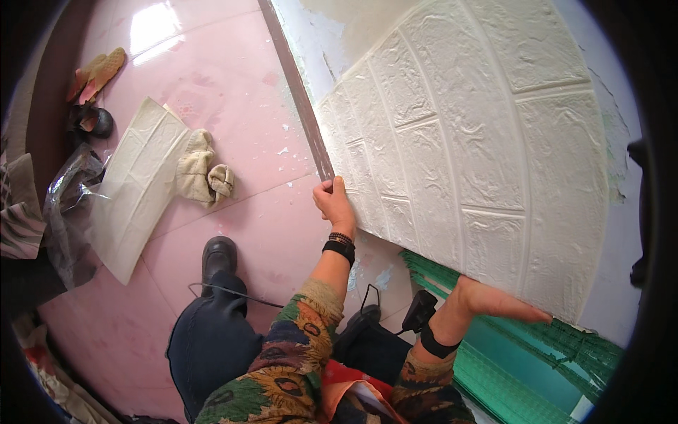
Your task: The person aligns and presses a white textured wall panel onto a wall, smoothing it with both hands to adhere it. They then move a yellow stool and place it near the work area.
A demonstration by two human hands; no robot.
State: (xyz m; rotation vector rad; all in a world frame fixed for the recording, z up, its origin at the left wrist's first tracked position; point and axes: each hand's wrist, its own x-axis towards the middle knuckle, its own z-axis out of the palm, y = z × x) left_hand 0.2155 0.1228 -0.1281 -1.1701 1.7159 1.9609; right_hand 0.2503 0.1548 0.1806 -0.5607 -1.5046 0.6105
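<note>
A large white brick-pattern wall panel (452, 169) covers much of the wall on the right. My left hand (335, 206) is closed at the panel's lower left corner, thumb up and fingers curled, beside a brown baseboard strip (296, 85). Along the panel's bottom edge, toward the right, my right hand (500, 301) lies stretched out flat, its fingers extended and partly turned away from view. Both wrists wear black bands.
On the pink tiled floor (233, 106) lie another brick-pattern sheet (141, 177), a crumpled beige cloth (198, 169), clear plastic wrap (70, 191), gloves (99, 71) and small white flakes. Green netting (508, 381) hangs below the panel. Bare, peeling wall (318, 42) shows above.
</note>
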